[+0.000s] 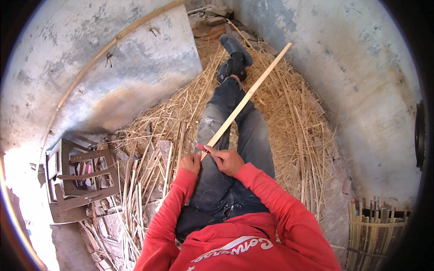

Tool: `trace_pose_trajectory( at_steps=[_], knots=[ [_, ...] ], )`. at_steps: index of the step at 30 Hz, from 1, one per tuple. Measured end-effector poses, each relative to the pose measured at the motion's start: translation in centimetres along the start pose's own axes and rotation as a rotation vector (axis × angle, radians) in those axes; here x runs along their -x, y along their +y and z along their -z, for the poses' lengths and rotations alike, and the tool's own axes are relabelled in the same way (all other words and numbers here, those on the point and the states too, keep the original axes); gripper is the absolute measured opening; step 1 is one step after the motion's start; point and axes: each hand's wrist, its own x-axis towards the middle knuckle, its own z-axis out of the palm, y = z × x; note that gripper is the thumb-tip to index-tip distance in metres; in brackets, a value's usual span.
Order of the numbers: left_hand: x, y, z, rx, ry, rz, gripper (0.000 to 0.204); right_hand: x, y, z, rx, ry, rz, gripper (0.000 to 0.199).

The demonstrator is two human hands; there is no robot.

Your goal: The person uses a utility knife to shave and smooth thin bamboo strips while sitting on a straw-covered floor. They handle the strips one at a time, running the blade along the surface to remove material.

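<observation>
A long, pale strip of split wood or bamboo (247,97) slants across my outstretched legs, its far end up to the right. My left hand (191,163) is closed at the strip's near end, above my thigh. Right beside it, my right hand (228,162) is closed too, with its thumb and forefinger at the strip. A small red tool with a greyish tip (199,146) sticks out leftward from the right hand's fingertips and crosses the strip. Its blade, if any, is too small to make out. Both palms are hidden.
Straw-like shavings (289,117) cover the floor around my legs. Loose thin strips (131,217) lie to the left, near a dark broken frame (86,178). A long curved pole (86,72) leans on the left wall. A slatted basket (377,232) stands at lower right.
</observation>
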Motion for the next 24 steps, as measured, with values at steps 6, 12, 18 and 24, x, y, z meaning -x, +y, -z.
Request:
trace_pose_trajectory(
  at_steps=[6, 12, 18, 24],
  knots=[
    [1.3, -0.9, 2.0, 0.046, -0.077, -0.038, 0.044, -2.5, 4.8, 3.3, 0.112, 0.515, -0.025, 0.042],
    [5.0, -2.0, 3.6, 0.103, -0.011, -0.098, 0.037, -5.4, 8.9, 6.9, 0.293, 0.491, -0.137, 0.046],
    [5.4, -3.3, 3.0, 0.142, -0.022, -0.078, 0.035, -6.9, 8.9, 5.6, 0.313, 0.534, -0.149, 0.046],
    [3.2, -2.2, 1.2, 0.133, -0.002, -0.136, 0.035, -4.8, 8.0, 1.8, 0.133, 0.438, 0.04, 0.048]
  ],
)
